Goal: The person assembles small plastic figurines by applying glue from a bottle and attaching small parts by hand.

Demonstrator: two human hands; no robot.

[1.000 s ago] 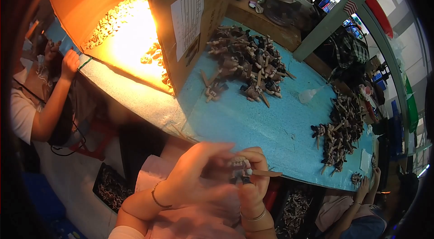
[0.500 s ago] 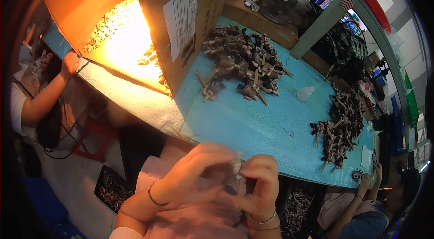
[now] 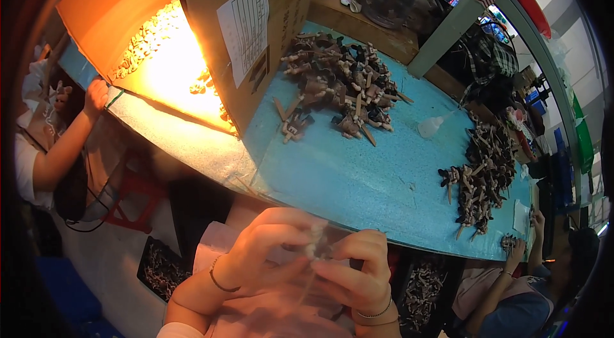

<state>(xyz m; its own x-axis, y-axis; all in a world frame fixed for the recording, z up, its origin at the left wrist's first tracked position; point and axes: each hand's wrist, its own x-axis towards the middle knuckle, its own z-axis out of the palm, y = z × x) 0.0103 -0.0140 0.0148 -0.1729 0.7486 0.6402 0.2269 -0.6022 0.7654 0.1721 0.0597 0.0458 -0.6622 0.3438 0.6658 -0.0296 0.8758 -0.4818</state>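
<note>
A small pale and dark figurine [image 3: 317, 242], blurred by motion, is pinched between both my hands in front of my chest. The fingertips of my left hand [image 3: 265, 251] grip its left side. My right hand [image 3: 363, 267] closes on its other side, with the thumb beneath. A thin, smeared stick hangs down from the figurine. Beyond my hands, the blue table [image 3: 358, 197] carries a heap of similar figurines [image 3: 348, 85] in brown, black and pale tones, some with flat wooden sticks. Fingers partly hide the piece I hold.
A cardboard box [image 3: 281, 37] stands at left, its lamp-lit inside holding small parts [image 3: 153, 28]. A second figurine pile [image 3: 486, 178] and a translucent squeeze bottle [image 3: 430, 125] lie at right. Dark trays [image 3: 422, 296] sit below the edge. Co-workers' hands [image 3: 96, 96] show on both sides.
The figurine has been turned between my fingers and sits slightly lower and further left. My right-hand fingers have shifted left. The co-worker's hands at the right have also moved slightly.
</note>
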